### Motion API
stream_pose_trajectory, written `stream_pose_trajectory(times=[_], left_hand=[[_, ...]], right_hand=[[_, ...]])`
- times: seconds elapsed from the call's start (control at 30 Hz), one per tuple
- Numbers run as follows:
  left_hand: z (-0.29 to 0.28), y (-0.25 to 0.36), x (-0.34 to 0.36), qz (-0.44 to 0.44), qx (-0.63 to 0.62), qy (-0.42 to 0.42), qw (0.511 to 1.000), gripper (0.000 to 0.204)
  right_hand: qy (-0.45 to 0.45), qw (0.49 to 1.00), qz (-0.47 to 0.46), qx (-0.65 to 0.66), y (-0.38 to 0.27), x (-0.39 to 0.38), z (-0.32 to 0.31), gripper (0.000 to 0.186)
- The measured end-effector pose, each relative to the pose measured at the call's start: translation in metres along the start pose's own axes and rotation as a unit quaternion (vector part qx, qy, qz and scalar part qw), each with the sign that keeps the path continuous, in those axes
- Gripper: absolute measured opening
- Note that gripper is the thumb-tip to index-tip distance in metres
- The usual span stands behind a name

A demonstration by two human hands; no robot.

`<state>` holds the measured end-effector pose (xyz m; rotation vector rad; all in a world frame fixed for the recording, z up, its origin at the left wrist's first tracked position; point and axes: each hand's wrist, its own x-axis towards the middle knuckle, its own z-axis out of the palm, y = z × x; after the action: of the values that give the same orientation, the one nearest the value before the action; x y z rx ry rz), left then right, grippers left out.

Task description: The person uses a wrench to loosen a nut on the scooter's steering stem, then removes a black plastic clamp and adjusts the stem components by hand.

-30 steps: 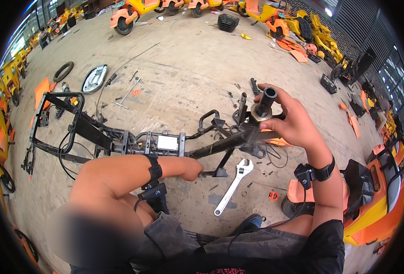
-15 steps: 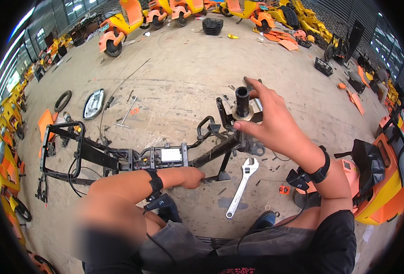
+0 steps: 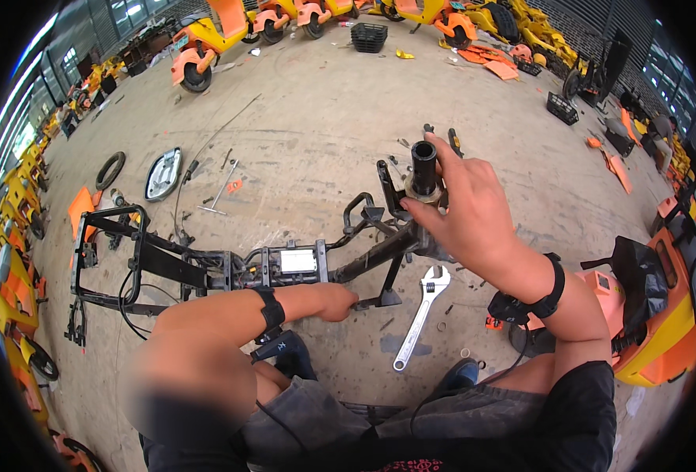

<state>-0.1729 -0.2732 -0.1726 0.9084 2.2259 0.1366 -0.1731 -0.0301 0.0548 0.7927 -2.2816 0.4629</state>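
Note:
A black scooter frame (image 3: pixel 371 258) lies across the concrete in front of me, with a battery-like white box (image 3: pixel 297 260) in its middle. My right hand (image 3: pixel 467 211) curls round the upright black steering tube (image 3: pixel 424 161) and its metal nut at the frame's front, fingers behind, thumb on the left side. My left hand (image 3: pixel 336 303) grips a lower bar of the frame near its foot bracket, fingers partly hidden. A large silver adjustable wrench (image 3: pixel 417 321) lies on the floor between my feet, just below the frame.
Orange and yellow scooter bodies (image 3: pixel 639 346) crowd the right and left edges; more scooters (image 3: pixel 234 27) stand across the back. A tire (image 3: pixel 110 169), silver-rimmed panel (image 3: pixel 163 175), T-handle tool (image 3: pixel 223 189) and black crates (image 3: pixel 370 38) lie about. Another person (image 3: pixel 661 141) crouches at far right.
My right hand has swung round the tube, its wrist and forearm now angled lower and more from the right. The view has shifted slightly. My left hand stays on the lower bar.

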Motion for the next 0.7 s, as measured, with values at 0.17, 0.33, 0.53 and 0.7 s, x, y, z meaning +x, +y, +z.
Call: stream_pose_trajectory(times=[0.17,0.33,0.53,0.7], left_hand=[[-0.004,0.001,0.003,-0.003,-0.001,-0.003,1.000,0.036],[-0.008,0.005,0.001,-0.011,-0.011,-0.003,1.000,0.034],[0.001,-0.001,0.006,-0.003,0.032,0.008,0.999,0.027],[0.001,-0.003,0.006,-0.006,0.012,-0.012,1.000,0.035]], right_hand=[[-0.005,0.998,0.009,0.055,0.012,0.001,0.000,0.083],[-0.082,0.985,0.017,0.147,0.024,0.012,-0.007,0.083],[-0.246,0.924,-0.032,0.291,0.058,0.043,-0.019,0.083],[-0.276,0.899,0.023,0.338,0.050,0.039,-0.021,0.094]])
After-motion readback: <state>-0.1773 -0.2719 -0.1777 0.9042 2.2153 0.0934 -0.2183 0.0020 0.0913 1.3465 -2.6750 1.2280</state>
